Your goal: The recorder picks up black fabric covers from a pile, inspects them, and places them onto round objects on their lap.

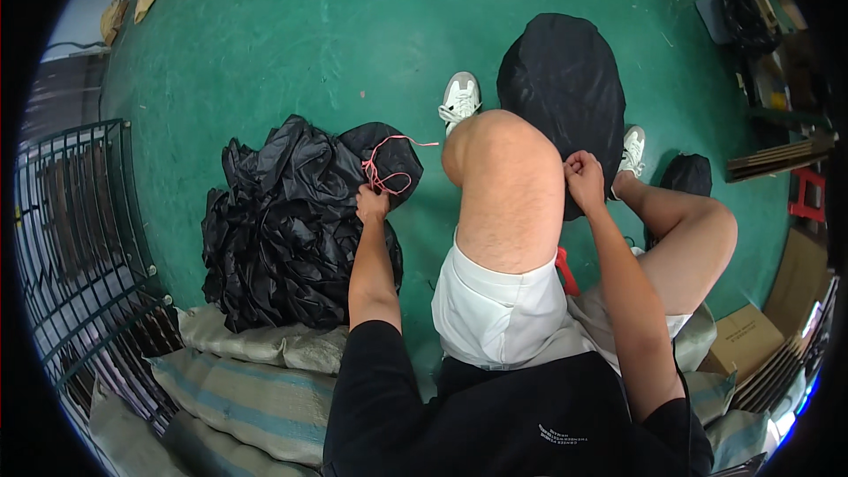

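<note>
To my left, my left hand [372, 202] is closed at the lower end of a bundle of thin pink strings [375, 166]. The strings lie over a small rounded black cloth piece [402, 155], beside a big heap of crumpled black fabric bags [287, 221]. Between my legs a large oval black fabric bag [561, 79] rests on the floor, looking filled or spread out. My right hand [585, 182] pinches its near right edge, next to my knee. My thigh hides the bag's lower left part.
Stuffed woven sacks [238, 397] lie behind the heap and beside me. A metal rack [79, 238] stands at the left. On the right are a smaller black bundle [687, 175], a red stool [807, 193], a cardboard box [742, 342] and flat cardboard [777, 159].
</note>
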### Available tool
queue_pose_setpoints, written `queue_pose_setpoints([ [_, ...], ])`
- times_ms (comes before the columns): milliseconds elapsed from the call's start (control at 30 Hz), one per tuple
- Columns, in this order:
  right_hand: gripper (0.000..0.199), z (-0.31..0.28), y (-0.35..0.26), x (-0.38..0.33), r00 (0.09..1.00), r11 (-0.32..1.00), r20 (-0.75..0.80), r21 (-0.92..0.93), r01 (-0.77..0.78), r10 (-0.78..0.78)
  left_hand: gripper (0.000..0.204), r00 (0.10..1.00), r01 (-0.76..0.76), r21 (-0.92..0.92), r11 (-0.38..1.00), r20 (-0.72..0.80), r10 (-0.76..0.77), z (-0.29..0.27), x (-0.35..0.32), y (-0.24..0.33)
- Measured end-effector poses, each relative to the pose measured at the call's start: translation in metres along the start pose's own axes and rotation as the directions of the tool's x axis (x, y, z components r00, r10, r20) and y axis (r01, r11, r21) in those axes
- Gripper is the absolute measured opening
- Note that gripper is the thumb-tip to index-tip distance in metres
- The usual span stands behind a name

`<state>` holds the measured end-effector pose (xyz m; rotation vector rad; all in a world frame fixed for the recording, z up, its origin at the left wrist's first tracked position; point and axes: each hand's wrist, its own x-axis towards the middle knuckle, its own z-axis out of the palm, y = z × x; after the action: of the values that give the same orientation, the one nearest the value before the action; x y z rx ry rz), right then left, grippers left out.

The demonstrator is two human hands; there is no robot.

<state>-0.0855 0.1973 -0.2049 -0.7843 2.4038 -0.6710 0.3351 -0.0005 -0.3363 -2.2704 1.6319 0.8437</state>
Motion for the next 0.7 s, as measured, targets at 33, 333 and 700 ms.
queue_pose_setpoints([
  [33,0.011,0.002,-0.003,0.000,1.000,1.000,0.004,0.021,-0.009,0.009,0.061,1.000,0.013,0.001,1.000,-0.006,-0.013,-0.009,0.003,0.001],
  [333,0.012,0.005,-0.002,0.000,1.000,1.000,-0.011,0.014,0.016,-0.016,0.061,0.864,0.427,-0.294,0.855,-0.149,-0.482,-0.053,0.056,-0.043],
  [700,0.011,0.009,-0.001,0.002,0.999,0.996,0.008,0.071,0.045,-0.046,0.052,0.897,0.039,-0.190,0.981,-0.425,-0.118,-0.065,0.025,-0.068],
])
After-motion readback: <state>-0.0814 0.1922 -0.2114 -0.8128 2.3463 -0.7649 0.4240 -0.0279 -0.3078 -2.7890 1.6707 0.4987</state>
